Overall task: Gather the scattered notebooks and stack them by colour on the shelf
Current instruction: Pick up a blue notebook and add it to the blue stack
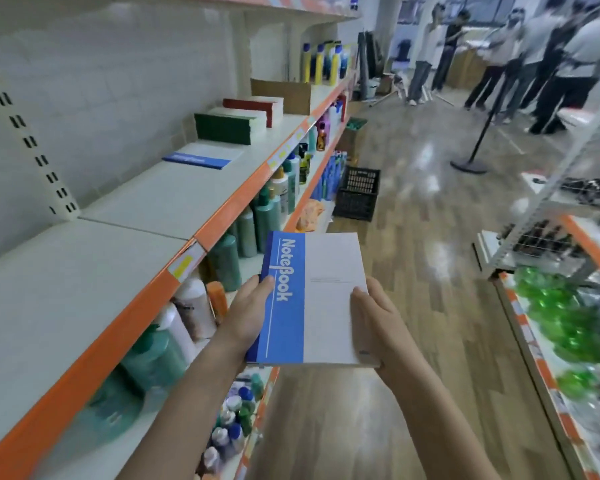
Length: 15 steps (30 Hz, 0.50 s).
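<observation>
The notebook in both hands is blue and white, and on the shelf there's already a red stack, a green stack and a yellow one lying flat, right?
Almost. The flat notebook on the shelf is blue and white, not yellow, as the head view shows. The rest holds: both hands, left and right, hold a blue and white notebook, with a red stack and green stack shelved.

Green and white plastic bottles (267, 216) are ranged on the lower shelves at left. A brown cardboard box (284, 95) is set beside tall yellow bottles with blue caps (321, 64). A black plastic crate (359, 194) is placed on the wooden floor (413, 271). A black round-based barrier post (470, 157) is seen near blurred standing people (548, 64).
</observation>
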Motion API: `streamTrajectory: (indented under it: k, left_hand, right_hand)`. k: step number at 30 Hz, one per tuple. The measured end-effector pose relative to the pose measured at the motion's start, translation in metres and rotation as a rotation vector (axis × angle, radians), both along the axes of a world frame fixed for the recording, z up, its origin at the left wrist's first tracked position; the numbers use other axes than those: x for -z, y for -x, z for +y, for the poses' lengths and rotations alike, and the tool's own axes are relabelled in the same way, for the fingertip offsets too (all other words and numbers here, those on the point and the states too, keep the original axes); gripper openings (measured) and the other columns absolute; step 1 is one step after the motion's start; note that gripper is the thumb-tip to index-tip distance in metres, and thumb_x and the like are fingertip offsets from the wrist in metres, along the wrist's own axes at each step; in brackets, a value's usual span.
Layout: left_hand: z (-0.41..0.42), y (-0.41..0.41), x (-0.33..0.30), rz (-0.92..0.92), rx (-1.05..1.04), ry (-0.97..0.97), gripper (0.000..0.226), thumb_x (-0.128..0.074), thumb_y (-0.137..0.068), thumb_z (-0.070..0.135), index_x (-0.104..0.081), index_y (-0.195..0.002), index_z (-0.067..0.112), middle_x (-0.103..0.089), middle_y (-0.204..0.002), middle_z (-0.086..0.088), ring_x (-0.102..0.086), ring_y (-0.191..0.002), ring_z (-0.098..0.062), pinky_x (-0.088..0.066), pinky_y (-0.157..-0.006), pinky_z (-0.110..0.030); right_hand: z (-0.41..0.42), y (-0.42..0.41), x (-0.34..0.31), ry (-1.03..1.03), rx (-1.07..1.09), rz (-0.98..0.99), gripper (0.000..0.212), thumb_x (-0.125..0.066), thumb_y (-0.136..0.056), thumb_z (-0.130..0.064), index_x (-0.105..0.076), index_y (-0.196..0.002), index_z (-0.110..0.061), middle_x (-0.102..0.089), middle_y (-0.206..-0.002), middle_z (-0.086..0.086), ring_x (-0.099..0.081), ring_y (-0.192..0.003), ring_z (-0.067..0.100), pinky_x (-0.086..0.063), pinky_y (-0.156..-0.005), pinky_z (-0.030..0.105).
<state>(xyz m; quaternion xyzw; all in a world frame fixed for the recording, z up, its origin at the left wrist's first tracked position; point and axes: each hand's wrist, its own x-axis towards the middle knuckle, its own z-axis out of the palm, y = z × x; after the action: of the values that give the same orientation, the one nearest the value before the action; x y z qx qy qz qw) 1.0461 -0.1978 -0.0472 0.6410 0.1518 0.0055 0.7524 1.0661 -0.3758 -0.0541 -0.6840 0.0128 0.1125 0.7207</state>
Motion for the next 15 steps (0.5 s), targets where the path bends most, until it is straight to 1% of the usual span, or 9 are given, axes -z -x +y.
streamTrajectory:
  k: [2,4,7,9,11,13,15]
  left_hand:
    - [-0.018,-0.021,0.000,-0.009,0.019,0.045,0.021,-0.039,-0.101,0.021,-0.057,-0.096,0.013,-0.073,-0.070,0.002,-0.070,-0.060,-0.013,-0.052,-0.047,-0.023]
    - [-0.033,-0.040,0.000,-0.009,0.036,0.080,0.022,-0.039,-0.101,0.020,-0.058,-0.095,0.012,-0.073,-0.069,0.001,-0.070,-0.059,-0.014,-0.051,-0.045,-0.022]
    - [-0.050,-0.064,0.003,0.006,0.058,0.116,0.022,-0.038,-0.101,0.019,-0.058,-0.094,0.011,-0.073,-0.069,-0.001,-0.070,-0.058,-0.015,-0.052,-0.045,-0.023]
    - [-0.057,-0.081,0.006,0.023,0.065,0.119,0.021,-0.039,-0.101,0.021,-0.058,-0.098,0.012,-0.074,-0.072,-0.001,-0.070,-0.059,-0.016,-0.053,-0.046,-0.024]
    - [-0.063,-0.100,0.010,0.039,0.073,0.111,0.020,-0.040,-0.101,0.023,-0.059,-0.101,0.015,-0.074,-0.075,-0.001,-0.070,-0.061,-0.016,-0.053,-0.047,-0.025]
    - [-0.068,-0.121,0.012,0.046,0.089,0.106,0.020,-0.041,-0.101,0.024,-0.060,-0.099,0.017,-0.074,-0.074,0.000,-0.070,-0.060,-0.016,-0.053,-0.046,-0.024]
    - [-0.073,-0.144,0.014,0.052,0.093,0.100,0.019,-0.041,-0.101,0.023,-0.059,-0.096,0.017,-0.073,-0.069,0.002,-0.069,-0.056,-0.014,-0.051,-0.044,-0.022]
  right_hand:
    - [-0.015,-0.018,0.001,0.010,0.038,-0.014,0.022,-0.036,-0.102,-0.024,-0.054,-0.113,-0.028,-0.064,-0.107,-0.004,-0.059,-0.095,0.017,-0.044,-0.072,0.032]
    - [-0.029,-0.034,0.003,0.006,0.068,-0.013,0.023,-0.036,-0.102,-0.024,-0.054,-0.115,-0.029,-0.064,-0.111,-0.003,-0.059,-0.100,0.020,-0.045,-0.076,0.035]
    - [-0.043,-0.055,0.006,-0.008,0.104,0.007,0.021,-0.037,-0.102,-0.023,-0.054,-0.112,-0.027,-0.064,-0.112,0.001,-0.060,-0.102,0.023,-0.046,-0.081,0.039]
    - [-0.050,-0.069,0.007,0.008,0.118,0.016,0.020,-0.036,-0.101,-0.023,-0.054,-0.110,-0.027,-0.064,-0.110,0.000,-0.061,-0.099,0.022,-0.047,-0.079,0.039]
    - [-0.056,-0.085,0.009,0.006,0.137,0.025,0.020,-0.036,-0.101,-0.022,-0.053,-0.110,-0.027,-0.064,-0.109,-0.001,-0.062,-0.095,0.019,-0.047,-0.074,0.036]
    - [-0.062,-0.104,0.012,-0.005,0.156,0.042,0.021,-0.035,-0.102,-0.022,-0.053,-0.113,-0.025,-0.064,-0.110,-0.001,-0.061,-0.095,0.019,-0.047,-0.070,0.035]
    - [-0.067,-0.126,0.014,-0.010,0.170,0.060,0.022,-0.035,-0.102,-0.022,-0.052,-0.116,-0.024,-0.063,-0.113,0.001,-0.061,-0.096,0.020,-0.047,-0.070,0.035]
